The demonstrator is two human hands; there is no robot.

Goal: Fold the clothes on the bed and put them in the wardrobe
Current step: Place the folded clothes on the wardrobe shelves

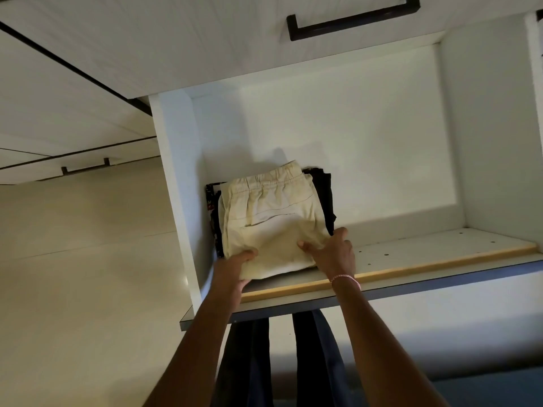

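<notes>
Cream shorts (pixel 270 212), folded: soft, light, floppy. Left hand (pixel 235 268) and right hand (pixel 332 254) each grip a near corner; judged best supported underneath.

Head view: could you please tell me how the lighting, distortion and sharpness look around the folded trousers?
Head view: dim, warm-tinted light, a brighter patch on the wardrobe's back wall; the wide-angle lens slants the shelf and walls; the beige trousers, left hand and right hand look slightly soft, without glare.
</notes>
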